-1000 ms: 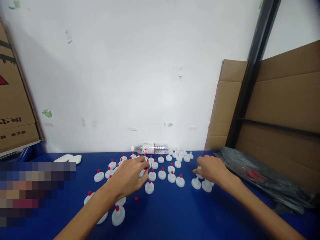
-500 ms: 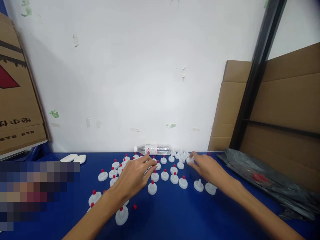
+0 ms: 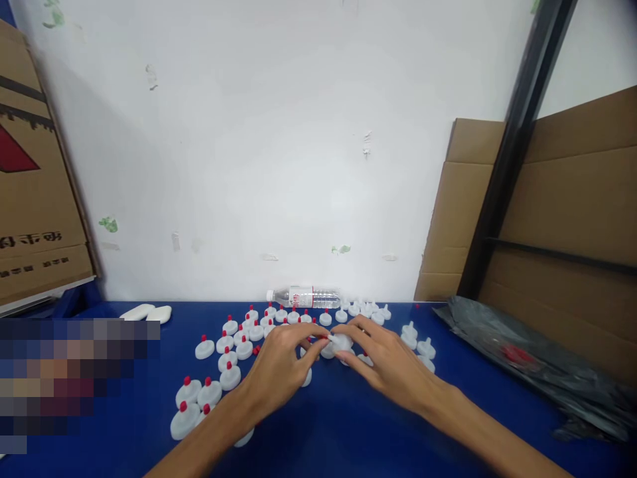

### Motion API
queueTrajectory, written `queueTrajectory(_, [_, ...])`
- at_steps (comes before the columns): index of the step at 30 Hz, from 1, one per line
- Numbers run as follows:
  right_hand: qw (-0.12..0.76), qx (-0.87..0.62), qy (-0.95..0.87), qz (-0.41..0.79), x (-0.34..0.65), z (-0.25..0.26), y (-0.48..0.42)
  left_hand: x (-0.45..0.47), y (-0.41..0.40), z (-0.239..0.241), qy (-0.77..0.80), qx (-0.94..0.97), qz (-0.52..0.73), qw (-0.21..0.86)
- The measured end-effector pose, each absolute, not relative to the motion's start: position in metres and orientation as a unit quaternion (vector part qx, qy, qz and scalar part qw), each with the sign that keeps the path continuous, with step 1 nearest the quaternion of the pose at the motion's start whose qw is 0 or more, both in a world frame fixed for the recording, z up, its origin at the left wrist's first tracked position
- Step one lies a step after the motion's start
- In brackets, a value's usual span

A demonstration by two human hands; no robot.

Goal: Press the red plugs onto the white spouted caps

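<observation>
Hands met over the middle of the blue table [image 3: 348, 431]: the left hand [image 3: 283, 372] and right hand [image 3: 393, 372] both pinched one white round plastic cap [image 3: 341, 342] between their fingertips, the cap lying at twelve o'clock from both wrists and about equally near to each. Its long axis could not be told. White caps with red nozzle tips [image 3: 229, 377] spread from nine to one o'clock; a clear water bottle [image 3: 303, 296] lay on its side at twelve, a black plastic bag [image 3: 527, 358] at three.

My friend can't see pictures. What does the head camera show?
Two hands, left hand and right hand, meet over a blue table, pinching one white cap together. Many white caps with red tips sit around them, and a water bottle lies by the wall.
</observation>
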State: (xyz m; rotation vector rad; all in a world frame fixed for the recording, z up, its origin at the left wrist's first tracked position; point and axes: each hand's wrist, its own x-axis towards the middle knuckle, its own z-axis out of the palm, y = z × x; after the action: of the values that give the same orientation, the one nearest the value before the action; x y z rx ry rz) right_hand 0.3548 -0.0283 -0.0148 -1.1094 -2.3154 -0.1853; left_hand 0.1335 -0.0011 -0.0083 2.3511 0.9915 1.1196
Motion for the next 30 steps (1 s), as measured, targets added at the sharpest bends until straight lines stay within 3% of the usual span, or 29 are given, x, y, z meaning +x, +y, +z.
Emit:
queueTrajectory(5, [0.275,-0.422,-0.859,-0.086,0.360,-0.016,-0.022,0.135,-0.006,0.000,0.361,0.790,0.432,0.243])
queueTrajectory(23, [0.352,-0.338,-0.865,-0.120,0.358,-0.024,-0.021,0.136,-0.004,-0.009,0.349,0.827,0.399,0.187])
queueTrajectory(30, [0.397,-0.311,-0.855,-0.120,0.353,-0.029,-0.026,0.129,-0.002,-0.007,0.289,0.903,0.316,0.033])
